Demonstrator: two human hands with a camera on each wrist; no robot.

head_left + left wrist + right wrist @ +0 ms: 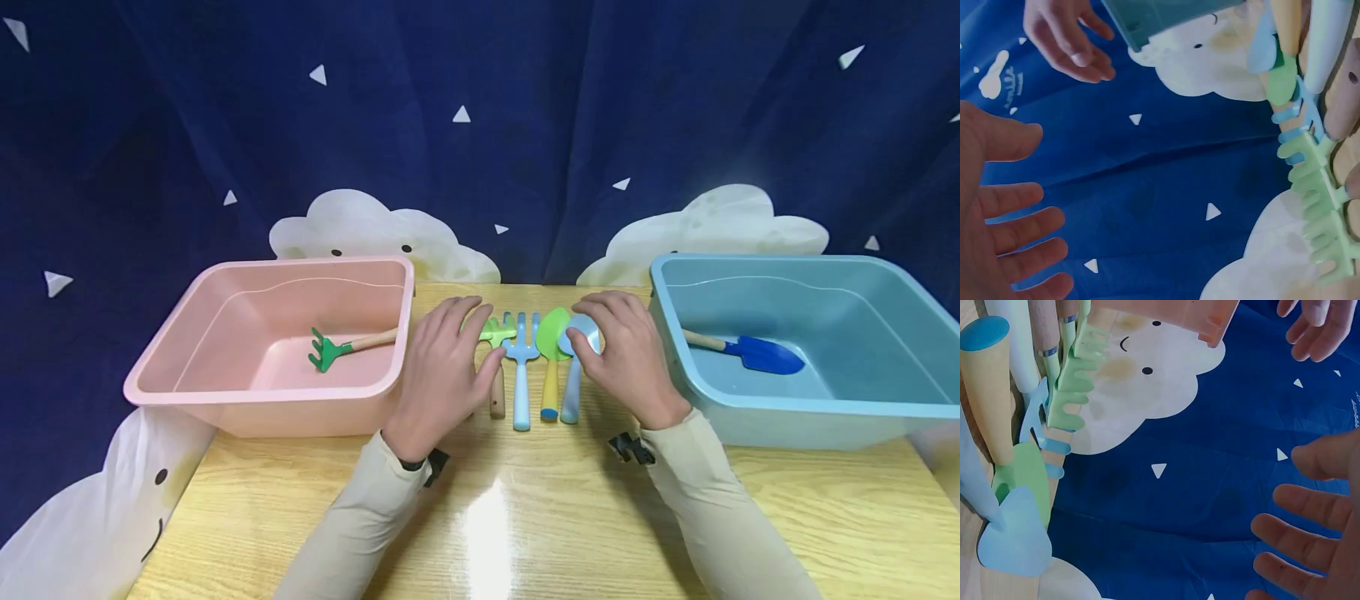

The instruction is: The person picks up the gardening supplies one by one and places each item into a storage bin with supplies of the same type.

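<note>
The tools lay in one row near the middle of the table's [570, 517] far edge, between a pink tub [281, 418] at the far left corner and a blue tub [810, 427] at the far right corner. Their long axes ran almost side by side, the heads to the far edge and the handles to the near edge.

The left hand [447, 362] was over the left end of this row and hid a part of it in the head view. A green rake [498, 333] was nearest to it, just to the right of its thumb. The right hand [626, 354] was nearer to the light blue shovel [572, 387], which lay to the left of its fingers, with the head partly behind the thumb. Between these two tools were the blue fork [521, 358] and the green spade [553, 342] with yellow handle.

In both wrist views the fingers were spread apart and held nothing. The fingertips pointed mostly to the far edge, so, in my judgement, each nearest handle could be reached sideways, by the inner side of the hand.
</note>
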